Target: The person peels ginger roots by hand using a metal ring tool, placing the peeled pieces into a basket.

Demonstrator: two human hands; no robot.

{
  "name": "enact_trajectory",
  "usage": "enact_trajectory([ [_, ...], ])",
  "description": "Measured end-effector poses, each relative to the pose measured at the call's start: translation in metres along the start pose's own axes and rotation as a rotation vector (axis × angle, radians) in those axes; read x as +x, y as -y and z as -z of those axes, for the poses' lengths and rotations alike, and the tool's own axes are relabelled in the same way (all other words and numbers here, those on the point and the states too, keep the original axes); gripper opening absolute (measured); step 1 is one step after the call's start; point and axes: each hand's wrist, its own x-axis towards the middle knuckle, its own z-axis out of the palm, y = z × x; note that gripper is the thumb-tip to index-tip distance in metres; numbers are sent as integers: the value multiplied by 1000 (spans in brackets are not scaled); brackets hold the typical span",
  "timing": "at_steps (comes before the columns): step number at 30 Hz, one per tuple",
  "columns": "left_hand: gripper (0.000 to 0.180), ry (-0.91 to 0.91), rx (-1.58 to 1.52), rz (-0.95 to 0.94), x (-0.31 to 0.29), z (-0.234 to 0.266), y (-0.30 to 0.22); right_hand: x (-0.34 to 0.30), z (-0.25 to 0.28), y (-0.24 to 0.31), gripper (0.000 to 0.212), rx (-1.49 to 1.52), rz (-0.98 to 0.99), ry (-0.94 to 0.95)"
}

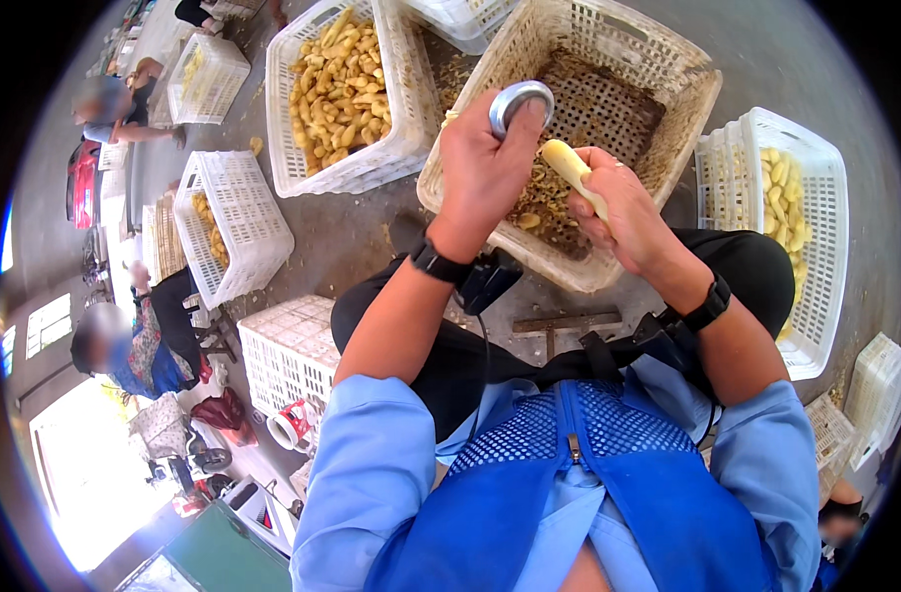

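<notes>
My left hand is closed around a round silver metal piece with a raised rim; its exact kind I cannot make out. Just to the right, my right hand grips a pale yellow, smooth, finger-long root, its rounded tip pointing up toward the metal piece. The two are apart. Both hands are over a dirty off-white plastic crate standing between my knees. Brown scraps and peelings lie on its slotted bottom.
At upper left, a white crate holds many brownish-yellow roots. On the right, another white crate holds paler roots. More crates stand at left, an overturned-looking one by my left knee. Other people sit farther left.
</notes>
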Motion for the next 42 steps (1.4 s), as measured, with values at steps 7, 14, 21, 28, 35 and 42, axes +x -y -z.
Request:
enact_trajectory([
  [7, 16, 13, 189, 90, 3, 24, 8, 0, -2, 1, 35, -34, -53, -41],
  [14, 17, 116, -37, 53, -13, 12, 1, 2, 3, -1, 33, 158, -123, 12],
  [21, 19, -58, -167, 147, 2, 22, 16, 1, 2, 4, 32, 140, -76, 136],
  [28, 22, -33, -353, 259, -6, -7, 3, 7, -3, -15, 35, 2, -133, 130],
  [35, 20, -2, -294, 204, -13, -12, 4, 6, -4, -16, 36, -32, -113, 148],
  [42, 20, -10, -251, 155, -19, -14, -6, -4, -6, -18, 33, 8, -112, 164],
])
